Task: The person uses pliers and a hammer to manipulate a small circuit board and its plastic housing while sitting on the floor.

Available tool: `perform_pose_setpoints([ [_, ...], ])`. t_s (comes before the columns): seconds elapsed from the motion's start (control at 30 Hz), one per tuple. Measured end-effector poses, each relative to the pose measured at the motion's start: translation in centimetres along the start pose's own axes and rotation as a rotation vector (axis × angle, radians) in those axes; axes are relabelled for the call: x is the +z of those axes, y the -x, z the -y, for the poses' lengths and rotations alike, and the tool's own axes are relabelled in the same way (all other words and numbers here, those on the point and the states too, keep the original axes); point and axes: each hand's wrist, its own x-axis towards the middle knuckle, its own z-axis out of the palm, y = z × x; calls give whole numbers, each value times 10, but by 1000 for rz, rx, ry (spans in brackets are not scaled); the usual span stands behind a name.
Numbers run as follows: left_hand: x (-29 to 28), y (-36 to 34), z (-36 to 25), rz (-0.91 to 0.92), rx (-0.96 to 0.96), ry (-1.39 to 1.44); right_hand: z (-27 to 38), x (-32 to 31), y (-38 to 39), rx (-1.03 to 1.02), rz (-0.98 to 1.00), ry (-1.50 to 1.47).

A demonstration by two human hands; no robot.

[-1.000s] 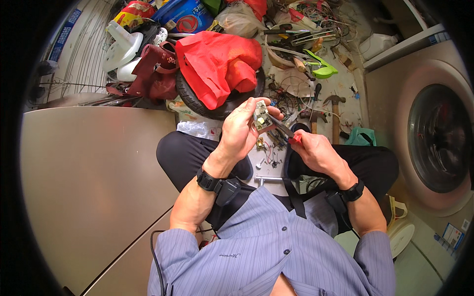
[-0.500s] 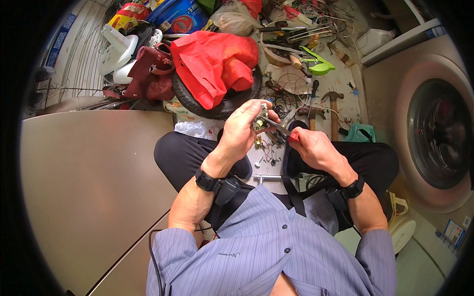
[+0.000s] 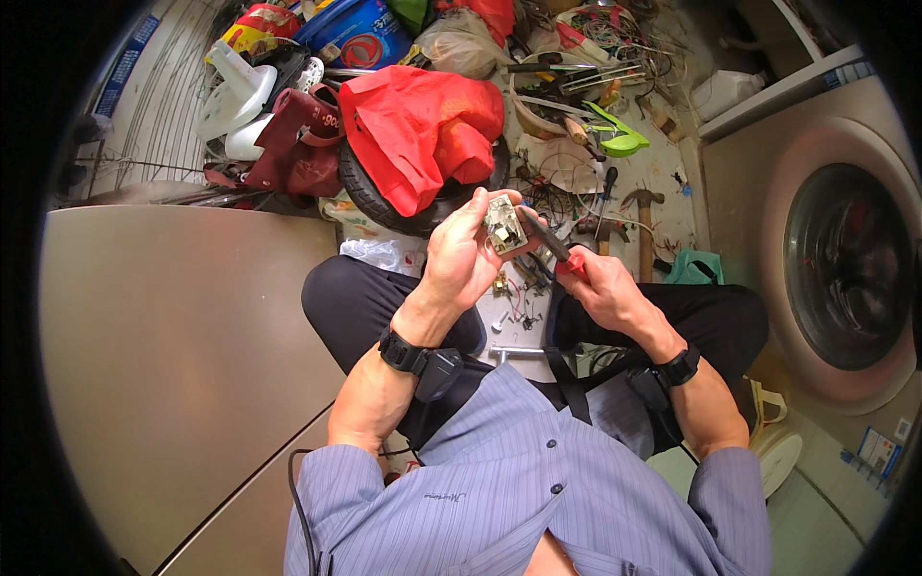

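In the head view, the person sits cross-legged on a cluttered floor, forearms coming up from the lower edge. The left hand is closed around a small pale electrical part, holding it up in front of the chest above the gap between the knees, its open face turned toward the camera. The right hand is clenched on the red handles of a pair of pliers, whose dark nose slants up and left to meet the right edge of the part. Both wrists carry dark watches.

Below the hands, small screws and bits of wire lie on the floor between the legs. Beyond the hands, a red cloth is draped over a black tyre. A hammer lies on the floor just right of the pliers, near a green plastic piece. A washing machine stands at the right edge, and a flat metal panel fills the left side.
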Motion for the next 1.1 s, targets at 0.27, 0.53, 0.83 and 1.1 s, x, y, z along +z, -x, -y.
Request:
perform_pose_setpoints([
  [0.27,-2,2,-1,-38,26,-50,-3,-2,0,-70,-23,197],
  [0.53,-1,2,5,-110,30,-75,-14,5,-2,-196,-234,777],
  [0.83,1,3,9,-158,31,-155,-9,8,-7,-249,-380,1007],
  [1.1,-2,3,0,-32,19,-131,-14,13,2,-176,-178,536],
])
